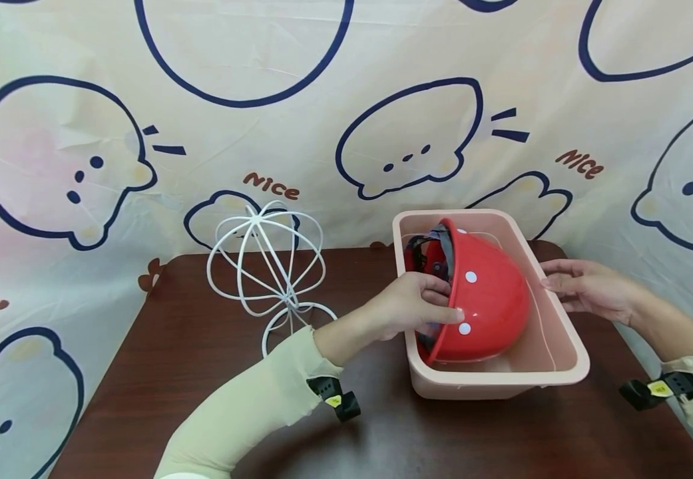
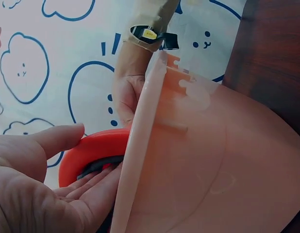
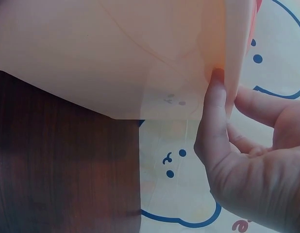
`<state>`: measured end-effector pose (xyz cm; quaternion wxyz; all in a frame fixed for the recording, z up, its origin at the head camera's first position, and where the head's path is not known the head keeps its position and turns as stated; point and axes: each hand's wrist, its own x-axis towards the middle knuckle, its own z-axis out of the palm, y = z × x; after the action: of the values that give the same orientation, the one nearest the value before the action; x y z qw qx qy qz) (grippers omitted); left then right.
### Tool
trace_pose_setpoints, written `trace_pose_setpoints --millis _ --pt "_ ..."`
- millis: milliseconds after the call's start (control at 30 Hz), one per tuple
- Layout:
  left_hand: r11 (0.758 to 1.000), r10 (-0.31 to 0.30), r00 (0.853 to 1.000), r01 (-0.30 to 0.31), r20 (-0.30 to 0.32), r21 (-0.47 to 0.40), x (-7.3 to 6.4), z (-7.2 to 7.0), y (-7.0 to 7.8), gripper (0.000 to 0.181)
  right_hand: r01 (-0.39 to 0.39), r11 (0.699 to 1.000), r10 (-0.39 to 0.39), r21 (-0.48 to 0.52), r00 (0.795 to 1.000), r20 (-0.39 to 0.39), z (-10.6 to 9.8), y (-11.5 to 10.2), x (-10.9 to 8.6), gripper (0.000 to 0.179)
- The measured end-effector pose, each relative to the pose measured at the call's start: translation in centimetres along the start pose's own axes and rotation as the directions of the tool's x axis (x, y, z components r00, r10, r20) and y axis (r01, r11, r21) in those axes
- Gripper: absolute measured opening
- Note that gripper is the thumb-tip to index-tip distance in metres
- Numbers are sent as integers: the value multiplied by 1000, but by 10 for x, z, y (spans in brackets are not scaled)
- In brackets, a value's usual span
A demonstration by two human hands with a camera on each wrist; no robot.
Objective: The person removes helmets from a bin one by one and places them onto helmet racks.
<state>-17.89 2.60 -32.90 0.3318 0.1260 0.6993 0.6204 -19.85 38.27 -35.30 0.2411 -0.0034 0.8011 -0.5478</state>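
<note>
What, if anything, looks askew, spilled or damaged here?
Only the red helmet stands out: it sits on its side in the pink bin, opening facing left, rather than crown up. The left hand grips the helmet's edge. No spill or damage shows.

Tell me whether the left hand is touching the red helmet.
Touching. The head view shows it: the left hand holds the red helmet by its edge, thumb against the spotted outside, other fingers reaching inside.

The helmet point(image 1: 496, 299) looks glossy plastic — the tub point(image 1: 502, 378), smooth plastic.
</note>
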Motion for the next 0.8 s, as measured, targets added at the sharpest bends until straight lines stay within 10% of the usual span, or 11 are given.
trace_pose_setpoints --millis 800 --pt "974 183 978 -167 -101 152 -14 11 -1 47 4 1000 -4 -16 1000 -11 -1 1 -1 56"
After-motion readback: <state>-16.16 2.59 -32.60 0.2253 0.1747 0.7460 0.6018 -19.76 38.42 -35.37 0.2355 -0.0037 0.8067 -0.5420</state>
